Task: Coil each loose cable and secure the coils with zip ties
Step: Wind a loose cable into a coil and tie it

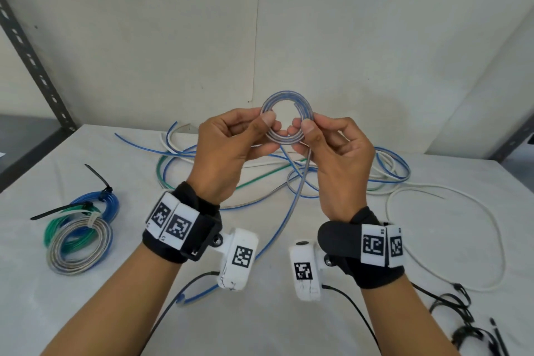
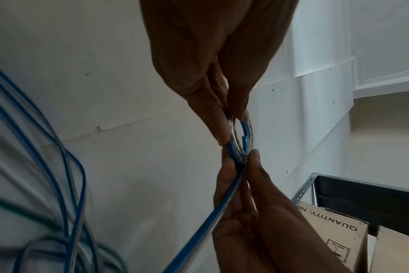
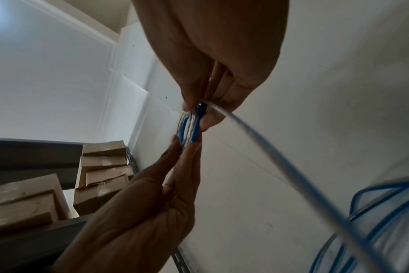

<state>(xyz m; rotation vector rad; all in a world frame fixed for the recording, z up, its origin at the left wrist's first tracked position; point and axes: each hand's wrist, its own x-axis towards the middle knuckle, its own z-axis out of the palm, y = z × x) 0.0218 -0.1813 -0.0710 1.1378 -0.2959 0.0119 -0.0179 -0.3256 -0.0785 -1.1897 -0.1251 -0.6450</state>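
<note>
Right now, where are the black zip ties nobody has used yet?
In the head view the spare zip ties lie in a loose bunch on the table at the near right corner, just past the right wrist and below the long white cable.

Right hand [image 3: 213, 55] and left hand [image 3: 152, 203], both pinching blue-striped coil [image 3: 188, 127].

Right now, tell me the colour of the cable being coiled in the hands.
Clear with a blue stripe; the coil shows best in the head view.
</note>
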